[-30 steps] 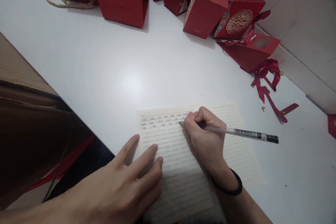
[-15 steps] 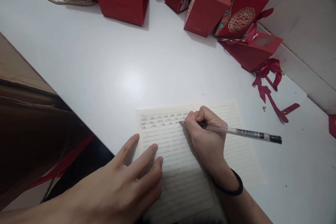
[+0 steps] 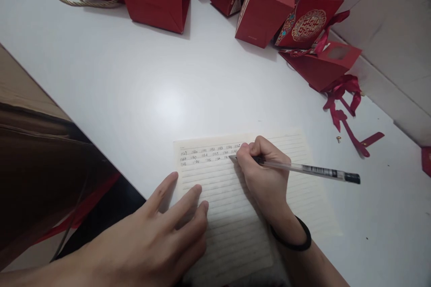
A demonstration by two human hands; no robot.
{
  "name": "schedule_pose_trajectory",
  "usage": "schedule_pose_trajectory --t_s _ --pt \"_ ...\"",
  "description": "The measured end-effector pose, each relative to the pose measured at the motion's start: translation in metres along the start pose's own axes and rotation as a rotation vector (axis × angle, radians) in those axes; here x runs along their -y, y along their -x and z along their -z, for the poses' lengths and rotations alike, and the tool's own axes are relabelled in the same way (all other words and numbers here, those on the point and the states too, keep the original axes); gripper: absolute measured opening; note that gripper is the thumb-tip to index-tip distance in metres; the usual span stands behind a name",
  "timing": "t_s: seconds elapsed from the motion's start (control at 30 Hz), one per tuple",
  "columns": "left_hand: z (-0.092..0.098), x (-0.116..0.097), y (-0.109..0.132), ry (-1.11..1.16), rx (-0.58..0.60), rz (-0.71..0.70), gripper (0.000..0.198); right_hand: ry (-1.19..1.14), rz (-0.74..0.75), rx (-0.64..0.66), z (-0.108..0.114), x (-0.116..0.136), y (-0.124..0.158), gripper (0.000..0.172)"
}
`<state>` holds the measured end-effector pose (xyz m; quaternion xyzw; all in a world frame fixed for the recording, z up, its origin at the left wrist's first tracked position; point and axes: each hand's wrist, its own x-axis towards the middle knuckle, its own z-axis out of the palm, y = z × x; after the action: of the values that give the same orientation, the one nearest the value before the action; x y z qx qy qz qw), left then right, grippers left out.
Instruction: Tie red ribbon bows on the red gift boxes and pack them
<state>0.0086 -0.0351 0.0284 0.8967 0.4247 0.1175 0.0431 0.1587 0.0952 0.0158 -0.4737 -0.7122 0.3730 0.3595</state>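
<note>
A lined sheet of paper [image 3: 232, 202] lies on the white table, with rows of handwritten numbers near its top left. My right hand [image 3: 264, 179] is closed round a clear pen [image 3: 313, 171] with a black end, its tip touching the paper at the third row of numbers. A black band circles the right wrist. My left hand [image 3: 175, 228] rests with fingers spread on the left edge of the paper, holding nothing. Part of the paper is hidden beneath both hands.
Red gift bags and boxes [image 3: 266, 6] stand along the far side of the white table [image 3: 117, 80]. Dark red ribbons [image 3: 346, 92] and a small gold piece [image 3: 338, 139] lie at the right. A wall runs behind them. The table's edge slants down the left.
A little more of the last number in the third row seems written. Both hands hold almost the same place, and the pen remains in my right hand.
</note>
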Motion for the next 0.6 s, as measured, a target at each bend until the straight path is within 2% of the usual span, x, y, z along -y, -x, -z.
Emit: schedule_pose_trajectory --t_s 0.6 --pt "0.0025 -0.0011 0.0019 0.025 -0.004 0.012 0.017 0.033 -0.035 0.020 0.0005 0.0009 0.0011 0.036"
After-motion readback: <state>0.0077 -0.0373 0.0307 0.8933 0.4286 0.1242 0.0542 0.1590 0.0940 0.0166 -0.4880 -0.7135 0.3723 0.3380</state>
